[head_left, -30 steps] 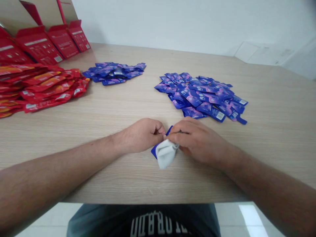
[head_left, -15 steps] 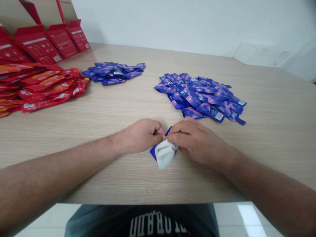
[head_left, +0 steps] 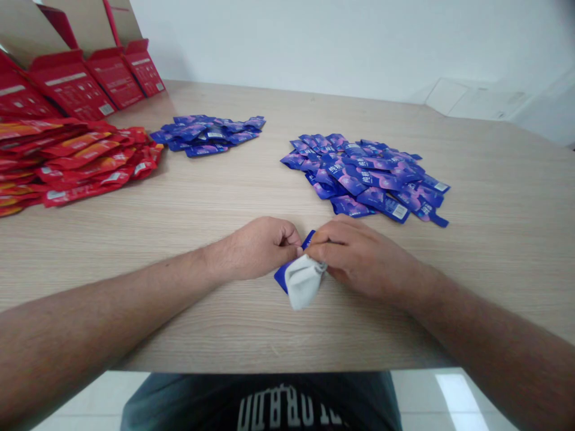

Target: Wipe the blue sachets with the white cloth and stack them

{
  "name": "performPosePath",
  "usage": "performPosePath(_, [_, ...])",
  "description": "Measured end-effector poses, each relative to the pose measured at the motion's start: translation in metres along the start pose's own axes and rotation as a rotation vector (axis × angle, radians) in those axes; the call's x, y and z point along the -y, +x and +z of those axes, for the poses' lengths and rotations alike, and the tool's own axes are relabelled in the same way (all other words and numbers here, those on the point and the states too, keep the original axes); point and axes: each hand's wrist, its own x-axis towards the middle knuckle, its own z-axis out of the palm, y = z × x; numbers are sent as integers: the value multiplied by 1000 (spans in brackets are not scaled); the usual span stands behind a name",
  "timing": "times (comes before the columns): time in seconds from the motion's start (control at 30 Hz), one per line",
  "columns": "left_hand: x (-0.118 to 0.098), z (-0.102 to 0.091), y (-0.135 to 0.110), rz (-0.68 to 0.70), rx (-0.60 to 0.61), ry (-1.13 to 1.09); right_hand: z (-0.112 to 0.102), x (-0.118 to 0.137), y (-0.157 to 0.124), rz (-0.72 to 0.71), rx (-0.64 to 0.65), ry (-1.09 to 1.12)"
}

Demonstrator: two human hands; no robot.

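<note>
At the front middle of the table, a blue packet (head_left: 281, 277) lies slanted, mostly covered by my fingers and a soft white cloth-like piece (head_left: 303, 285). My left hand (head_left: 269, 246) comes in from the left, thumb and forefinger pinched together at the packet's upper part. From the other side my right hand (head_left: 354, 254) is closed, its fingertips pinching the gathered top of the white piece over the packet. The fingertips of both hands nearly meet. Exactly how the white piece and the packet join is hidden.
A large pile of blue-purple packets (head_left: 363, 173) lies beyond my right hand, and a smaller blue pile (head_left: 209, 134) sits further back left. Red packets (head_left: 85, 158) are heaped at the left. Behind them stand open red boxes (head_left: 74, 84). The table's front edge (head_left: 278, 370) is near my body.
Both hands keep the same pinched pose on the packet and the white piece. The whole view has shifted very slightly; the piles look unchanged.
</note>
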Motion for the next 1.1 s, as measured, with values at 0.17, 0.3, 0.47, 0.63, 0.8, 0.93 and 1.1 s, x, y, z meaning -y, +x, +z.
performPosePath(0.17, [0,0,0,5,-3,4,0,1,0,13,-15,-2])
performPosePath(0.3, [2,1,0,15,2,-14,1,0,-1,-20,25,7])
performPosePath(0.47, [3,2,0,8,-4,-20,1,-2,-1,50,-31,-14])
performPosePath(0.63, [3,2,0,20,0,-19,1,-2,-1,-4,14,-2])
performPosePath(0.8, [2,2,0,6,-3,-1,1,-3,-1,43,-25,-26])
performPosePath(0.93, [3,1,0,11,7,-13,1,0,0,-36,25,-5])
performPosePath(1.1, [6,3,1,8,-17,0,0,-6,-1,70,-29,-25])
